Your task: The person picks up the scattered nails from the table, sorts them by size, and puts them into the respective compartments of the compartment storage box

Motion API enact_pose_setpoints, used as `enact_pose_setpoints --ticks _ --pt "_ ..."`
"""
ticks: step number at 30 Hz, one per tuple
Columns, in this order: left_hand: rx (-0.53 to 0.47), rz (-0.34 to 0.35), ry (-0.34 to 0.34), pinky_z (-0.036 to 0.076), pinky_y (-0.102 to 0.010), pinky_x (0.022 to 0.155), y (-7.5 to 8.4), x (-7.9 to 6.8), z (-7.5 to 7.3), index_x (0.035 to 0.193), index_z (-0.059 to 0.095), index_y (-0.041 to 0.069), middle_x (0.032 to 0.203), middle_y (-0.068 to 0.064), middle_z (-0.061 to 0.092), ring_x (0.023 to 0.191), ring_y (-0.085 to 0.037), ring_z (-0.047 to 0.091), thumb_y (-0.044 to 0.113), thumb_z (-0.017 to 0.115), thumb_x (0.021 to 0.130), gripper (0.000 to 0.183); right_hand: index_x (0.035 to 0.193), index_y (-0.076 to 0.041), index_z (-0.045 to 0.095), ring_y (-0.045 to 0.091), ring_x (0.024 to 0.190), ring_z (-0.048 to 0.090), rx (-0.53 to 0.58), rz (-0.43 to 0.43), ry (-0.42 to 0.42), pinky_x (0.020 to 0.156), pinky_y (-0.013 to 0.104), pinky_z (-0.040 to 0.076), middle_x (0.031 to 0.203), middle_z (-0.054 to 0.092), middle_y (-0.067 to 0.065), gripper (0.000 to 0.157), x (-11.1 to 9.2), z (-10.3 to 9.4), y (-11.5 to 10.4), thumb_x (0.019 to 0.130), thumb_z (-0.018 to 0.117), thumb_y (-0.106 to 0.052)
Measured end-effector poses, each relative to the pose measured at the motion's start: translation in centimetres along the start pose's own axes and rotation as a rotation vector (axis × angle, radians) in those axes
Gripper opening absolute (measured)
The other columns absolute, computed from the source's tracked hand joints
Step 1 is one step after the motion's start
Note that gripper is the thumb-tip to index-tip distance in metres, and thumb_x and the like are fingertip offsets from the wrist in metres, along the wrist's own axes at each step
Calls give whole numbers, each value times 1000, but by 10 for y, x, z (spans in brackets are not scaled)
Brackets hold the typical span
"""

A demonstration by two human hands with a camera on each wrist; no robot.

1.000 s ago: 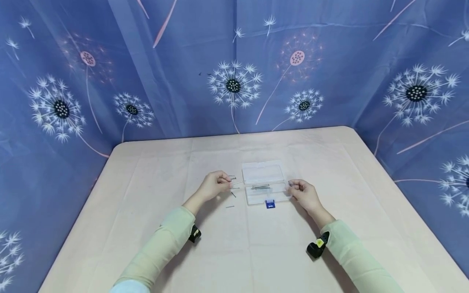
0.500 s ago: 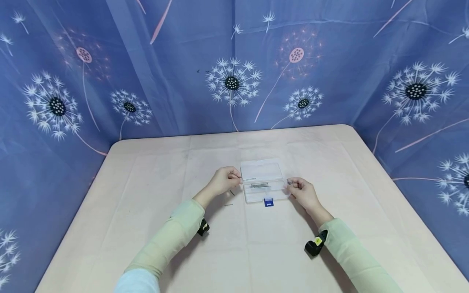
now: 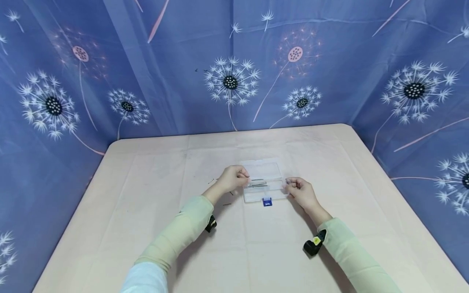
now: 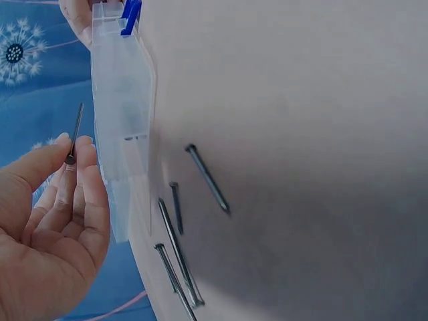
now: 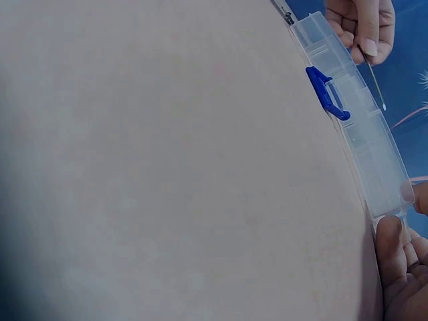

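A clear plastic box (image 3: 275, 186) lies on the table with its lid (image 3: 261, 169) folded back and a blue latch (image 3: 267, 202) at the front. My left hand (image 3: 231, 179) is over the box's left side, pinching a nail (image 4: 77, 130) by its head end between thumb and fingers. Several nails (image 3: 258, 184) lie in the back part of the box. At the box's right end, my right hand (image 3: 304, 196) holds its wall between thumb and fingers; the right wrist view shows the thumb and fingertips (image 5: 390, 234) on that corner.
Several loose nails lie on the table left of the box, among them a thick nail (image 4: 208, 179) and a shorter nail (image 4: 176, 208). A pale cloth covers the table (image 3: 205, 260). A blue dandelion-print curtain (image 3: 176, 81) hangs behind it.
My left hand has moved right, carrying the nail from beside the box to over its left side. My right hand keeps holding the box's right end.
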State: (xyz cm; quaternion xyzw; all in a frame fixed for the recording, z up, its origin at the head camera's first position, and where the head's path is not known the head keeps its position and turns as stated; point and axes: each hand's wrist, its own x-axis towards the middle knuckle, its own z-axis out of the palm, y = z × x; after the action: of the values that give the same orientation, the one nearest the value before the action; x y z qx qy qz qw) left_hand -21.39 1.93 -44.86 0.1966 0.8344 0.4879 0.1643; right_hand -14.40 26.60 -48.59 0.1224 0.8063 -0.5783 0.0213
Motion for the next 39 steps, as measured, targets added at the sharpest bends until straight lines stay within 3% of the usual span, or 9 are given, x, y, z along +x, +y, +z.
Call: enact_pose_setpoints --ticks 5,15,24,32,39 --pt "8 1 -13 56 -22 65 7 3 6 92 64 -3 88 -15 71 73 -17 67 2 66 85 9 119 11 53 0 67 51 -3 7 0 59 12 48 83 56 -2 35 0 -1 0 90 59 -7" --pt "51 23 -21 55 -21 62 11 10 17 91 63 -2 85 -13 70 68 -13 65 3 67 85 9 119 10 53 1 66 51 -12 7 13 58 13 48 84 57 0 33 -1 1 -2 90 59 -6" --pt "134 17 -7 54 -19 72 16 12 20 92 64 0 90 -12 69 83 -19 66 1 67 84 8 119 11 53 1 66 51 -19 6 12 58 12 48 84 56 0 34 -1 1 -1 90 59 -6" --pt "151 50 -20 53 -20 77 13 7 13 97 63 -2 93 -12 69 87 -20 65 2 67 85 13 120 11 53 -1 66 51 -18 -2 11 58 13 49 84 58 0 35 -1 2 -1 90 60 -7" --pt "191 81 -31 51 -29 84 11 0 0 99 63 0 95 -9 68 90 -20 61 3 65 86 14 120 10 53 -1 66 51 -35 -7 13 58 13 49 84 58 0 36 -1 1 0 90 60 -8"
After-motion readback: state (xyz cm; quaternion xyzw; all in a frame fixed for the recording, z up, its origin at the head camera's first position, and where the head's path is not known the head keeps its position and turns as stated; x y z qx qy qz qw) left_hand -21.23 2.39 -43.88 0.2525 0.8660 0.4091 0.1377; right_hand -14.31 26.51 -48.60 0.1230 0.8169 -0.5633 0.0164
